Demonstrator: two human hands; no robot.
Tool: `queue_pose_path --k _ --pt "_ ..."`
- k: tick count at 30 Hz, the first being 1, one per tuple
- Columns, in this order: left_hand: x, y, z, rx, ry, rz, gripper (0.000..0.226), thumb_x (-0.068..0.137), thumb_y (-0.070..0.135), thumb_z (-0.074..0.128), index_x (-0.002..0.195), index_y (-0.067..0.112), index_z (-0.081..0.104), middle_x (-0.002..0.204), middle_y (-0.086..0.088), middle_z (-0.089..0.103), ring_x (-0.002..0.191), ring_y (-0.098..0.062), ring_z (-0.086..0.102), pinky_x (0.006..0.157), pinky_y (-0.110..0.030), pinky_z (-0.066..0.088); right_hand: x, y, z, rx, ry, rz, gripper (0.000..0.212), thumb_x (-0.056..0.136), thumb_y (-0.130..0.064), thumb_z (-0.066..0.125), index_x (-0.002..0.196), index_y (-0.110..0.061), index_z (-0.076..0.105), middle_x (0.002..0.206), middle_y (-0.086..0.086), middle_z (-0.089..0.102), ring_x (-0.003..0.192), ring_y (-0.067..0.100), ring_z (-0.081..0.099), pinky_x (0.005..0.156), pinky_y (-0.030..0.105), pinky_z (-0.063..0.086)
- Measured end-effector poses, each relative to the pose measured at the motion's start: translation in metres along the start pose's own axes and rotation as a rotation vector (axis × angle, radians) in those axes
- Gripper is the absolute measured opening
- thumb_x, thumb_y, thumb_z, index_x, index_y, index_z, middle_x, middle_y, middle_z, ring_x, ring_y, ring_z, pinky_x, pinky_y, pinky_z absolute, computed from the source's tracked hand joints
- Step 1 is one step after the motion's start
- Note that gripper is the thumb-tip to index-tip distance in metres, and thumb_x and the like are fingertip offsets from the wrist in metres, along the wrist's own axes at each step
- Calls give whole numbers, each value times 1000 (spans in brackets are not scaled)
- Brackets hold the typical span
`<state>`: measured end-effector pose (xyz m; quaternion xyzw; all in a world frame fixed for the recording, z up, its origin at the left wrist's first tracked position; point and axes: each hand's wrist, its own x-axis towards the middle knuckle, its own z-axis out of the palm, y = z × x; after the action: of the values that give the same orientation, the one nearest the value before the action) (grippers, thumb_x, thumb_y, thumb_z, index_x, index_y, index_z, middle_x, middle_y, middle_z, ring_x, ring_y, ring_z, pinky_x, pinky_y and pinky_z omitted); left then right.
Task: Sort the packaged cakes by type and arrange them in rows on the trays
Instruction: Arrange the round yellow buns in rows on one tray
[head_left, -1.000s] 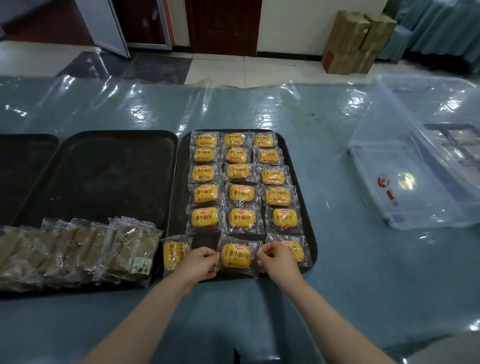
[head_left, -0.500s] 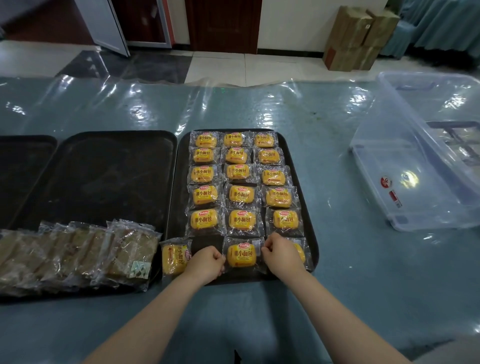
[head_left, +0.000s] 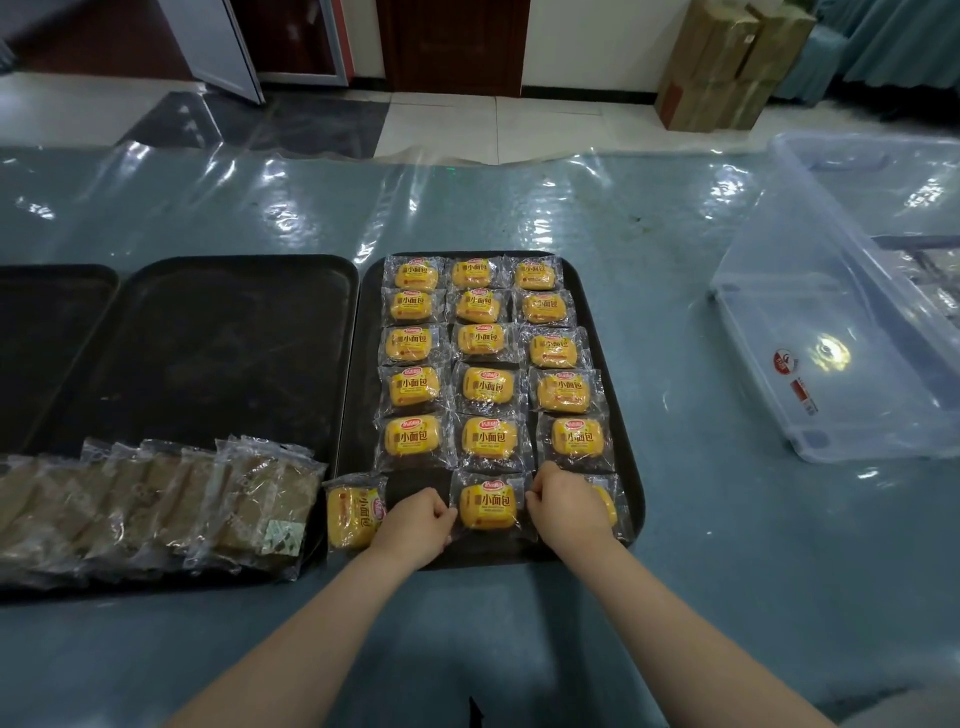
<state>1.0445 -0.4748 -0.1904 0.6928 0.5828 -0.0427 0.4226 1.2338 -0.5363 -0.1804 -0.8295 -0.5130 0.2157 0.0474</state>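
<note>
Brown packaged cakes (head_left: 156, 512) lie overlapped in a row along the near edge of the middle tray (head_left: 208, 338), whose remaining floor is bare. Just right of them, one yellow cake (head_left: 352, 512) sits turned sideways, straddling the seam between that tray and the right tray (head_left: 621, 415). Next comes the left hand (head_left: 415, 525), fingers curled, pinching the left wrapper edge of the centre yellow cake (head_left: 488, 503) in the nearest row; the right hand (head_left: 563, 506) pinches its right edge in the same way. Behind the right hand, a further yellow cake (head_left: 608, 506) is partly hidden. Five full rows of three yellow cakes fill the tray beyond.

The step in hand looks like squaring this packet into the sixth row's middle slot. The left slot of that row is open, so the next move probably calls for releasing, reaching left for the sideways cake, rotating it to match the others and seating it there. A clear plastic bin (head_left: 841, 364) stands well apart at the right.
</note>
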Motion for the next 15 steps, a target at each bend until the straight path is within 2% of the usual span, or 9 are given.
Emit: queue_pose_path --k 3,8,15 --pt "0 -2 0 47 6 14 22 101 38 50 88 21 54 79 2 69 74 -12 66 75 -35 55 -2 0 -2 -35 39 0 16 98 -29 56 106 -15 54 95 1 68 85 19 66 63 28 48" --pt "-3 -2 -5 212 25 53 23 100 41 49 86 23 49 83 3 63 77 -14 60 69 -33 47 -7 0 -3 -18 64 -27 15 98 -31 54 103 -17 52 89 -1 65 74 15 59 55 24 41" --pt "-10 -11 -17 221 79 137 18 101 36 48 90 22 50 76 6 57 68 -8 52 53 -25 34 -16 -17 2 112 48 -151 8 98 -29 52 103 -22 50 79 -5 62 68 12 60 54 29 52"
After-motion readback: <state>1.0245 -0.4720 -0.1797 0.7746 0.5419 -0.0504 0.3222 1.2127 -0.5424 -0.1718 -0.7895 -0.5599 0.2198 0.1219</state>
